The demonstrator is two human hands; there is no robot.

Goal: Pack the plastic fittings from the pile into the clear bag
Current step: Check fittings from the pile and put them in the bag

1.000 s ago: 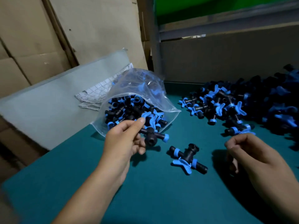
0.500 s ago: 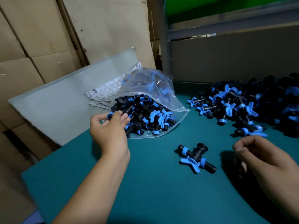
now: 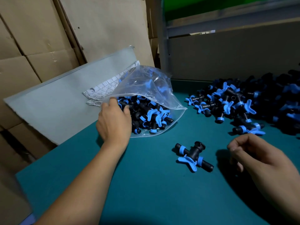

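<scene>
A clear plastic bag (image 3: 152, 82) lies on the green table, its mouth facing me, with several black-and-blue fittings (image 3: 151, 117) inside. My left hand (image 3: 113, 122) is at the left side of the bag's mouth, fingers relaxed and touching its upper lip, with no fitting in them. One single fitting (image 3: 194, 155) lies alone on the table between my hands. The big pile of fittings (image 3: 246, 104) spreads along the right. My right hand (image 3: 253, 153) hovers near the pile's front edge, fingers loosely curled, holding nothing that I can see.
A grey board (image 3: 65, 101) leans against cardboard boxes (image 3: 32, 46) at the left, with a patterned white sheet (image 3: 103, 91) tucked behind the bag. A grey wall panel (image 3: 227, 59) closes off the back. The table's left edge (image 3: 53, 151) drops off near my forearm.
My left hand carried a fitting up to the bag's mouth and let it go inside; it now rests at the opening without one. The right hand and the lone fitting stayed put.
</scene>
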